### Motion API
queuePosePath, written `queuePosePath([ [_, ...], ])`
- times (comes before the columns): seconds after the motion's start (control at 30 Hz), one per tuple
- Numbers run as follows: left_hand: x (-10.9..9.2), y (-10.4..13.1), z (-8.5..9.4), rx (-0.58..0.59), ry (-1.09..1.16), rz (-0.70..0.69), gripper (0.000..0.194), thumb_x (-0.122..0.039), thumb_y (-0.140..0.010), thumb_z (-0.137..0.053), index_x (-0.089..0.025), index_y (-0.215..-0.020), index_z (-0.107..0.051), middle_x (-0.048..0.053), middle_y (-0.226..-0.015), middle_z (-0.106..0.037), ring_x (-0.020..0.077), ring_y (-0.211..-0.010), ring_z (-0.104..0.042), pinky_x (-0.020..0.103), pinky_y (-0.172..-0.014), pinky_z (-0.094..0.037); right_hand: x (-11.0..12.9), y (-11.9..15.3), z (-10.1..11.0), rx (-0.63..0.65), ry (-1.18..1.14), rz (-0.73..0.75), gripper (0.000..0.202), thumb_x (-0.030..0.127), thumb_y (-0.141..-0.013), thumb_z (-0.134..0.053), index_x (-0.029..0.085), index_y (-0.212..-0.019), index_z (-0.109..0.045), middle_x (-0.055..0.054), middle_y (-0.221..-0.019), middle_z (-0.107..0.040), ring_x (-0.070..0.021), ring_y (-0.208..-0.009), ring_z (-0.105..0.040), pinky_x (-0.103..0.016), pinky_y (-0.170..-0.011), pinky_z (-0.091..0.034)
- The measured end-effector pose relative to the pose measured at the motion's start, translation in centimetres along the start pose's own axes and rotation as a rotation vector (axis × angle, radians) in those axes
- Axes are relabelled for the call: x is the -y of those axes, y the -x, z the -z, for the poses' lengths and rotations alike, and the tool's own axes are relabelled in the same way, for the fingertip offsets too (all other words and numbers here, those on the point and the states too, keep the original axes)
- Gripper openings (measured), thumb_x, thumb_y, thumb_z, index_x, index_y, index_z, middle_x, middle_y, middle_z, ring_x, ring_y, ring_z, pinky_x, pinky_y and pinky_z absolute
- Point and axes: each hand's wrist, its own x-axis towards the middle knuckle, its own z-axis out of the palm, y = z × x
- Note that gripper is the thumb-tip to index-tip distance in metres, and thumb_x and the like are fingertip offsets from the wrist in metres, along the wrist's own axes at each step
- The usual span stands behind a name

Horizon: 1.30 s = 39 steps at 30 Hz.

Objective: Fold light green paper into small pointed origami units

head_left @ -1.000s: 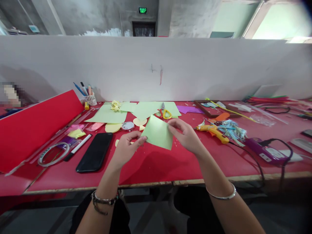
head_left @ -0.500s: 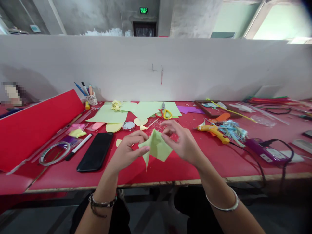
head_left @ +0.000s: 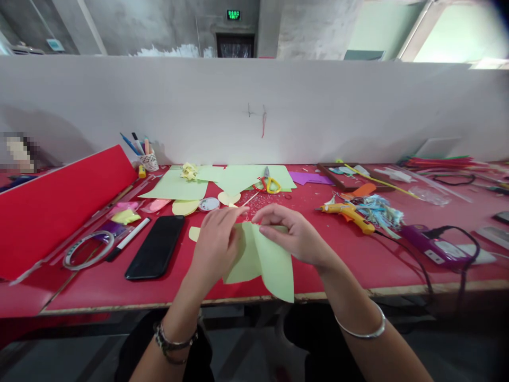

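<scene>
"Pale green paper (head_left: 247,256), bent down the middle, so where exactly is it?"

"Between the two hands, over the near middle of the red table (head_left: 218,292). Its two parts hang downward, and the right one curls past the table's near edge in this view."

"And the hands?"

"Left hand (head_left: 217,239) curls round the paper's left side, back of the hand upward; its thumb is partly hidden. Right hand (head_left: 296,233) pinches the top edge between thumb and forefinger, near the bend. Their fingertips are close together."

"What lies left of them?"

"Nearest is a black phone (head_left: 156,247), face up. Further left is a marker (head_left: 133,236) with a dark end, then a red board (head_left: 59,204) standing tilted. A patterned cup (head_left: 149,161) of pens is on the far left, by the white partition (head_left: 318,111)."

"And beyond the hands?"

"Scissors (head_left: 266,180) with red and yellow handles rest on larger green sheets (head_left: 175,187). Purple paper (head_left: 308,179) lies just right of those."

"On the right?"

"An orange-yellow glue gun (head_left: 350,214), nozzle leftward, beside blue-white tassels (head_left: 379,211). Nearer and further right sits a purple power strip (head_left: 435,249)."
</scene>
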Motion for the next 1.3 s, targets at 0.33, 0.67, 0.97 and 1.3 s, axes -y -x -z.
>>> queuePosePath([
  [0.33, -0.9, 0.1, -1.1, -0.047, 0.383, 0.258, 0.033, -0.036, -0.086, -0.041, -0.016, -0.059, -0.043, -0.004, -0.053, -0.035, 0.0083, -0.050, -0.032, 0.021, -0.046, -0.026, -0.1, 0.0, -0.5, -0.065, -0.046, -0.030, 0.012, 0.022, -0.083, -0.048, 0.019, -0.094, -0.052, 0.004, -0.063, -0.047, -0.0064, -0.054, -0.040, -0.018, -0.049, -0.035],
  [0.67, -0.5, 0.0, -0.6, -0.138, 0.399, 0.312, 0.038, -0.035, -0.083, -0.046, -0.018, -0.053, -0.028, -0.004, -0.052, -0.025, 0.0078, -0.048, -0.025, 0.022, -0.043, -0.022, -0.7, -0.5, -0.3, -0.088, -0.141, -0.295, 0.022, 0.040, -0.079, -0.050, 0.018, -0.075, -0.048, 0.006, -0.051, -0.041, -0.0055, -0.040, -0.034, -0.018, -0.036, -0.025],
  [0.97, -0.1, -0.1, -0.4, -0.195, 0.369, 0.314, 0.040, -0.031, -0.082, -0.047, -0.018, -0.052, -0.024, -0.005, -0.052, -0.024, 0.0075, -0.048, -0.023, 0.022, -0.044, -0.022, -1.2, -0.3, -0.4, -0.063, -0.058, -0.264, 0.030, 0.042, -0.077, -0.054, 0.019, -0.062, -0.042, 0.008, -0.047, -0.033, -0.0045, -0.038, -0.030, -0.018, -0.036, -0.022],
  [1.3, 1.7, -0.3, 0.4, -0.038, 0.514, 0.382, 0.024, -0.038, -0.075, -0.055, -0.015, -0.071, -0.059, -0.001, -0.062, -0.054, 0.0100, -0.055, -0.044, 0.020, -0.050, -0.034, -1.0, -0.4, 0.5, -0.176, 0.068, -0.202, 0.027, 0.037, -0.080, -0.051, 0.018, -0.062, -0.043, 0.007, -0.049, -0.035, -0.0051, -0.041, -0.031, -0.019, -0.039, -0.023],
])
